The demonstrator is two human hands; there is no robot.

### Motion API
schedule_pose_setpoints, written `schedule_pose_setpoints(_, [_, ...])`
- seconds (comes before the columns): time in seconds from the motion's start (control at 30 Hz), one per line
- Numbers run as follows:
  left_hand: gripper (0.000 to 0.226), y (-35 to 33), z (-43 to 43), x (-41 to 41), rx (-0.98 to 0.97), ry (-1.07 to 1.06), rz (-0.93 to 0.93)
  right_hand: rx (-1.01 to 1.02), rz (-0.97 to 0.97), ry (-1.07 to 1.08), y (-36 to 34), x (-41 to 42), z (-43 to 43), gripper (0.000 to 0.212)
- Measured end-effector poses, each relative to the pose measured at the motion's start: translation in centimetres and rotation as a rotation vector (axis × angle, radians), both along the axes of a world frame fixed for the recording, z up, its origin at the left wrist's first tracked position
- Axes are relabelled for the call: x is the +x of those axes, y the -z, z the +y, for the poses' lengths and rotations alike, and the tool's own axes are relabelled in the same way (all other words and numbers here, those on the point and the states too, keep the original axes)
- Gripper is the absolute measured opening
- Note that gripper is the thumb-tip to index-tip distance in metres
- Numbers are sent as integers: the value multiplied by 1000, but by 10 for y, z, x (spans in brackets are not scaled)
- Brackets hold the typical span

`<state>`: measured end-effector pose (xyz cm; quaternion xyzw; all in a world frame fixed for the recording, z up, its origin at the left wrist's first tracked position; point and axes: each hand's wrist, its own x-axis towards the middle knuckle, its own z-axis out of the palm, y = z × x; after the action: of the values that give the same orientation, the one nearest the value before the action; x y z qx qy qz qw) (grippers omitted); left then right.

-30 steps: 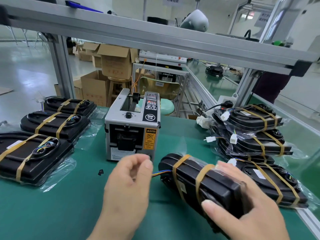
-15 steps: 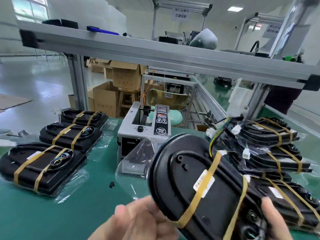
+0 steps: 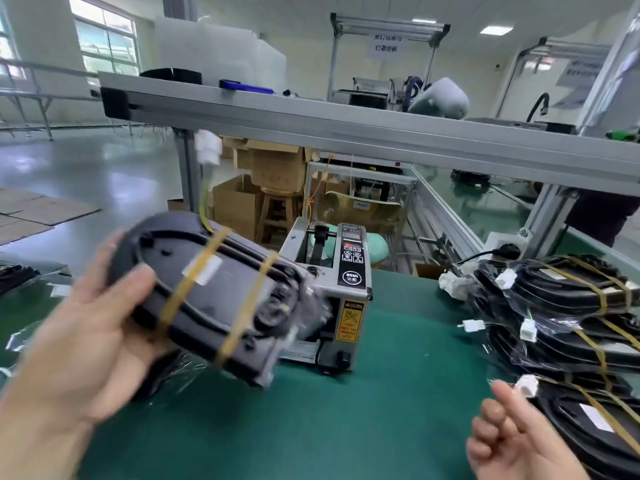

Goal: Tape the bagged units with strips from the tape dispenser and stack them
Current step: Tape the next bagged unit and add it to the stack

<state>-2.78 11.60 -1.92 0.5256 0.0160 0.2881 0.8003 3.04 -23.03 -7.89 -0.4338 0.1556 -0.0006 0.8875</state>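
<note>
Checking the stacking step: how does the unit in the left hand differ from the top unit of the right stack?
The held unit is lifted and tilted in the left hand; the top stacked unit lies flat. The held unit's connector is raised above it; the top stacked unit's rests at its end. Both are black, bagged, double-taped.

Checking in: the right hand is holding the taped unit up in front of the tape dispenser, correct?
Not quite. The head view shows the left hand gripping the taped unit in front of the tape dispenser; the right hand holds nothing.
</note>
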Motion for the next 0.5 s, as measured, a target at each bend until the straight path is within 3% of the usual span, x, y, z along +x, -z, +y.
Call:
schedule_pose_setpoints(0.07, [70,-2,35,14,-61,-75,93,-94,115,-47,-1,5,2,18])
schedule_pose_setpoints(0.1, [67,-1,54,23,-105,-96,154,-119,69,-115,4,1,3,18])
schedule_pose_setpoints(0.3, [27,22,132,77,-287,-234,437,-274,2,-129,15,-1,9,13])
schedule_pose_setpoints(0.5, [27,49,162,103,-165,-289,438,-316,25,-145,27,-5,15,15])
